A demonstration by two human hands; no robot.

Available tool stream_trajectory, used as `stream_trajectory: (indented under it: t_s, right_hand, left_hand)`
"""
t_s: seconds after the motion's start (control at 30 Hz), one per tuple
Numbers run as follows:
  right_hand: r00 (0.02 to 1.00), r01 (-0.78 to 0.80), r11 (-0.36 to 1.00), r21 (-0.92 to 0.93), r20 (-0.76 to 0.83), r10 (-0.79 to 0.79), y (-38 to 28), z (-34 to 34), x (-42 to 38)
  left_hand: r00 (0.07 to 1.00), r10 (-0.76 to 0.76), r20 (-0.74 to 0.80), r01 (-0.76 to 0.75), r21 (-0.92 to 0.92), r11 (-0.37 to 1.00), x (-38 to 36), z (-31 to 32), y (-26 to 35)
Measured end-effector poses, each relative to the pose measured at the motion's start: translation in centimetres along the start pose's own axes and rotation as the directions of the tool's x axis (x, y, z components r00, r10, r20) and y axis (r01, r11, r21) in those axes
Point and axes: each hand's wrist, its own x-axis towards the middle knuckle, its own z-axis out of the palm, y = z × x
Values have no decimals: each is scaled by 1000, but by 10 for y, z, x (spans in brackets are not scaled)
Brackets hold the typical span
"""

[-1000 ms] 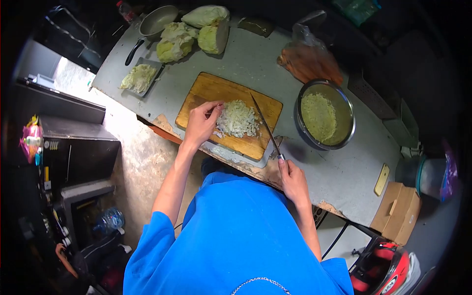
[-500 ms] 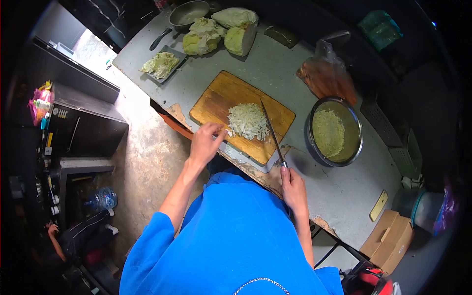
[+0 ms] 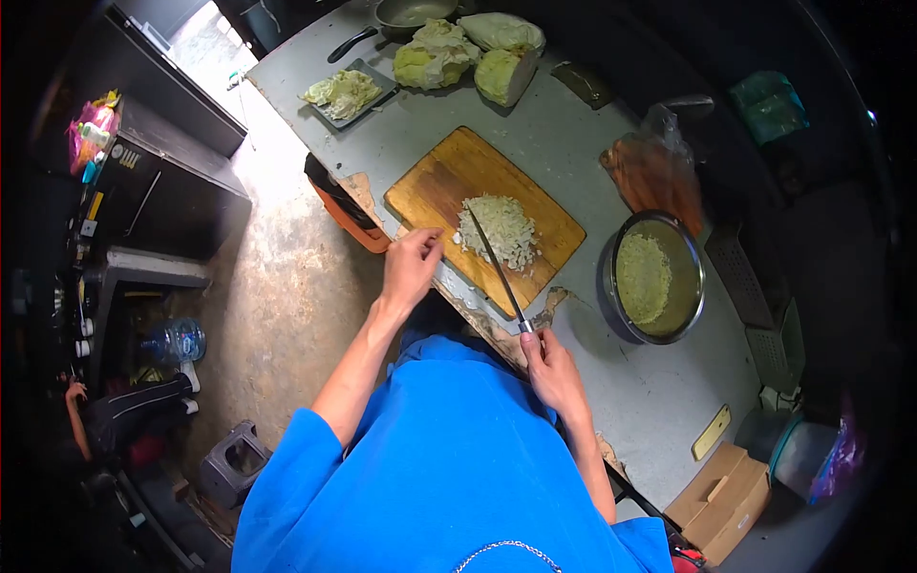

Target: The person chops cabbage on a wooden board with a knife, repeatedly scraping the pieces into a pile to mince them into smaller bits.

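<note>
In my right hand (image 3: 557, 374) is the handle of a long kitchen knife (image 3: 499, 267). Its blade lies across the near part of a pile of finely chopped cabbage (image 3: 501, 232), the tip close to the pile's upper left. The pile rests on a wooden cutting board (image 3: 435, 186) near the table's front edge. My left hand (image 3: 413, 267) hovers at the board's near left edge, fingers bent and thumb apart, with nothing visible between them. A few small white bits lie beside its fingertips.
A metal bowl (image 3: 690, 307) of chopped cabbage stands to the right, below a bag of carrots (image 3: 650, 172). Cabbage heads (image 3: 435, 59), a pan (image 3: 411, 11) and a tray (image 3: 380, 80) with leaves sit at the back. A phone (image 3: 711, 432) lies near a cardboard box (image 3: 721, 497).
The knife has swung left, from the pile's right side to over the chopped cabbage. My left hand has drawn slightly off the small bits. The camera view has shifted.
</note>
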Motion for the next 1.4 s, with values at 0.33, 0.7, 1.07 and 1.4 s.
stream_trajectory:
  t_s: [0.33, 0.7, 1.07, 1.4]
  right_hand:
    - [993, 121, 992, -46, 24, -120, -27, -1, 5]
    - [942, 335, 898, -286, 96, -321, -66, -7, 30]
    - [905, 423, 861, -283, 76, -419, -7, 18, 58]
    - [889, 439, 848, -297, 4, -458, 20, 34, 58]
  left_hand:
    - [997, 51, -62, -59, -131, 990, 13, -16, 3]
    - [839, 541, 53, -541, 187, 820, 26, 5, -39]
    - [832, 548, 85, -553, 201, 809, 20, 9, -48]
    - [770, 629, 107, -627, 303, 717, 20, 10, -51]
